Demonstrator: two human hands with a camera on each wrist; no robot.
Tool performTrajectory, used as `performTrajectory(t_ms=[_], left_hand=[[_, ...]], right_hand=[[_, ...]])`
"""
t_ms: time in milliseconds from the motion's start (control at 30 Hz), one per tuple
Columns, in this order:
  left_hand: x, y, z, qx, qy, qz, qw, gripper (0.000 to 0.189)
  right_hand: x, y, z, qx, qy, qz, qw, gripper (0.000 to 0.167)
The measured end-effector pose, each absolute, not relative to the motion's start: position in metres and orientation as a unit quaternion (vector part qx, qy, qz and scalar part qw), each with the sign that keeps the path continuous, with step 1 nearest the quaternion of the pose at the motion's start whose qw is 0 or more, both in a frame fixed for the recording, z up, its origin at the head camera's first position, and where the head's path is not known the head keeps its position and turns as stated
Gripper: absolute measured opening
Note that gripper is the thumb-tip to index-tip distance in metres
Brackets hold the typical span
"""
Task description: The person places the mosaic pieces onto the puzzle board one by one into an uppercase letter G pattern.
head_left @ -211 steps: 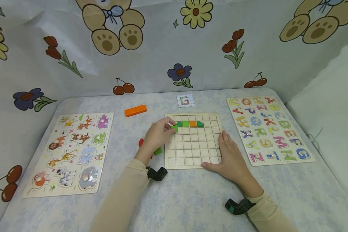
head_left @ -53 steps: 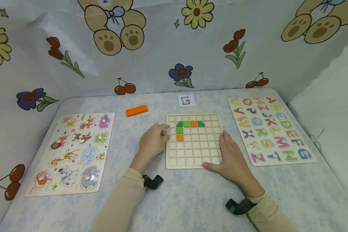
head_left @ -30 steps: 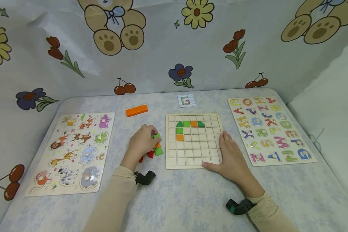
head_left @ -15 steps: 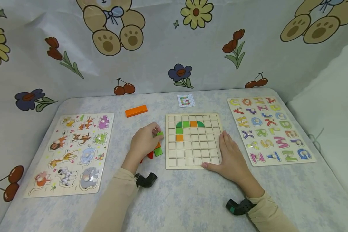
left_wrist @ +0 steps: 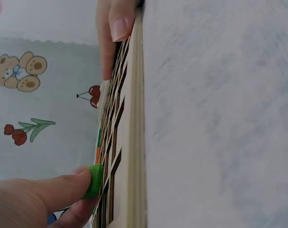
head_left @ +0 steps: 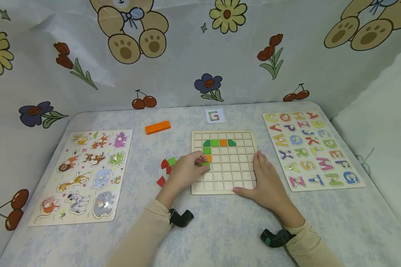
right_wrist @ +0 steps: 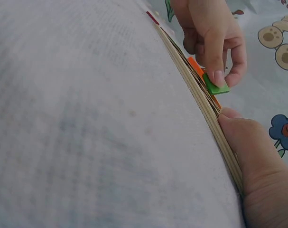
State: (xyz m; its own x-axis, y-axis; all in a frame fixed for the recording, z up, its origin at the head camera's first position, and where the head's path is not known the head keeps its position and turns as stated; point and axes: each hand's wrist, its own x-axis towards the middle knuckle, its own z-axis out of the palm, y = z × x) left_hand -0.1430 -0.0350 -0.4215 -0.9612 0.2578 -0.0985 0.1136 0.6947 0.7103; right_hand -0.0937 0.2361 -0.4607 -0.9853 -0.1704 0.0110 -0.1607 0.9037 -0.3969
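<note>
My left hand [head_left: 185, 171] pinches a small green square block [head_left: 205, 164] between thumb and fingertips, over the left part of the wooden grid board [head_left: 227, 168]. In the left wrist view the green block [left_wrist: 95, 181] is tilted at the board's surface; whether it touches is unclear. Just behind it lies an orange square [head_left: 208, 158], then a green square [head_left: 207, 150]. The board's upper row holds two dark green rounded corner pieces [head_left: 231, 142] with a green and an orange square between. My right hand [head_left: 269, 183] rests along the board's right edge, fingers straight, thumb at the front edge.
Left of the board lie loose red pieces [head_left: 160, 181] and a green block [head_left: 171, 161], partly behind my left hand. An orange bar [head_left: 157, 127] and a G pattern card [head_left: 215, 115] lie farther back. An animal puzzle [head_left: 87, 178] and a letter puzzle [head_left: 310, 148] flank the board.
An orange square was added below the green one on the board. My left hand then went to the loose pieces, picked up a green block and moved right over the board. The right hand stayed.
</note>
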Motion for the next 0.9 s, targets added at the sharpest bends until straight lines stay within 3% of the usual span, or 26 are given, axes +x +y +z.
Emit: performTrajectory(t_ms=[533, 900], left_hand=[[-0.1369, -0.0261, -0.4309, 0.142, 0.947, 0.289, 0.022, 0.019], [-0.1336, -0.0272, -0.4331, 0.147, 0.947, 0.284, 0.002, 0.022]], right_hand=[[-0.0941, 0.2355, -0.4613, -0.084, 0.976, -0.201, 0.011, 0.139], [-0.094, 0.2351, -0.4607, -0.082, 0.976, -0.202, 0.015, 0.139]])
